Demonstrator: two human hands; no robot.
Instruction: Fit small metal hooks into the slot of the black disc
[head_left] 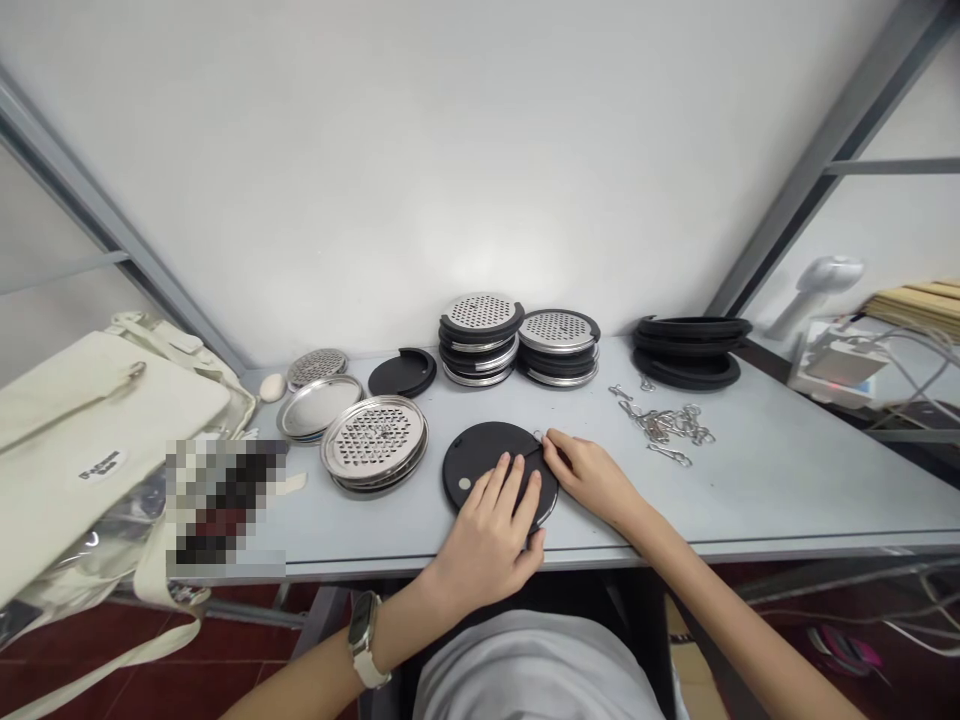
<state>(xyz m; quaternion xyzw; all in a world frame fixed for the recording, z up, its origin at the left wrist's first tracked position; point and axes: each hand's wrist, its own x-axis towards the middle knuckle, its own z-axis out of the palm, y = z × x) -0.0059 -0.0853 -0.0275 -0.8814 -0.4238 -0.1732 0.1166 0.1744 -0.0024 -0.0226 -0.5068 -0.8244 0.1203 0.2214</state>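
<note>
A round black disc (480,450) lies flat near the table's front edge, with a small pale dot on its left side. My left hand (495,520), with a watch on the wrist, rests on top of the disc, its fingers stretched out and apart. At the disc's upper right edge, my right hand (592,475) has thumb and fingers pinched together on a small metal wire clip (538,435), mostly hidden by the fingertips. To the right is a loose pile of similar metal clips (671,425).
Left of the disc stand perforated metal grater discs (379,440) and plain metal lids (319,408). Stacks of black-rimmed graters (480,345) are by the wall, and black rings (690,365) sit at back right. A cream bag (105,430) covers the left side.
</note>
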